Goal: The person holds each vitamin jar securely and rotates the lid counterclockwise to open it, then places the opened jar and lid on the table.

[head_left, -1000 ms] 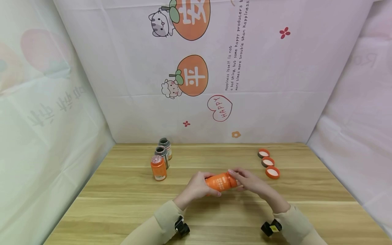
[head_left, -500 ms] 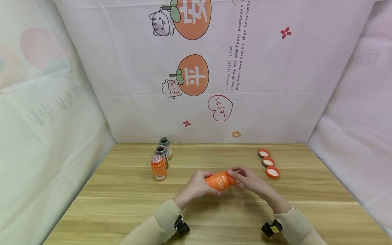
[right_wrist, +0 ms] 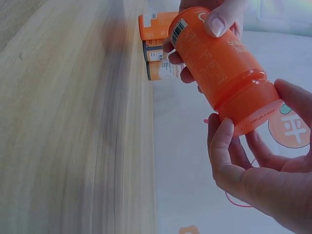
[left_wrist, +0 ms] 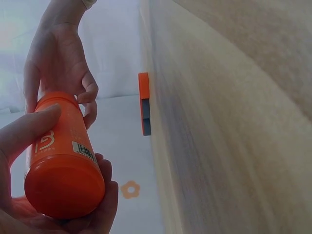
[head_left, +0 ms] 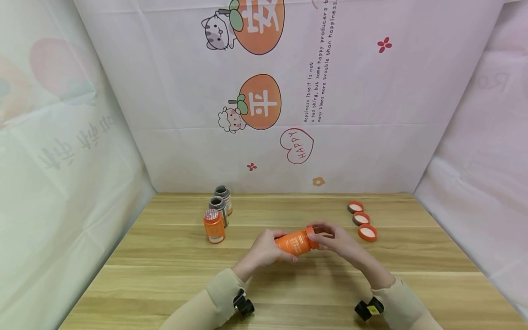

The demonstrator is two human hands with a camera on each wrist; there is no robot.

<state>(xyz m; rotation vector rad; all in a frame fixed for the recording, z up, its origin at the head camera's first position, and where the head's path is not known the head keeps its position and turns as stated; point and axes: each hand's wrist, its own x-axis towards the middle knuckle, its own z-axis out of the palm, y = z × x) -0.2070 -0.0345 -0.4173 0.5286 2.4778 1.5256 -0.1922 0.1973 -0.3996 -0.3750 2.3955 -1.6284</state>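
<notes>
An orange bottle [head_left: 294,243] is held sideways above the wooden table, tilted with its capped end up to the right. My left hand [head_left: 264,250] grips its body, thumb along one side and fingers underneath, as the left wrist view shows. On the neck end sits an orange screw cap [right_wrist: 251,105]. Fingertips and thumb of my right hand [head_left: 336,240] are spread round this cap, touching its rim. In the left wrist view, the bottle's base [left_wrist: 66,187] faces the camera and the right hand [left_wrist: 61,63] is beyond it.
At the back left stand an orange bottle with a foil-sealed top [head_left: 214,227] and two grey-necked open bottles [head_left: 217,208], close in a row. Three upturned caps [head_left: 361,218] lie in a line at the right. Printed white cloth [head_left: 350,151] walls the table's back and sides.
My right hand has turned slightly, its fingers and thumb shifting round the cap, so more of the cap shows. The left hand and bottle have hardly moved.
</notes>
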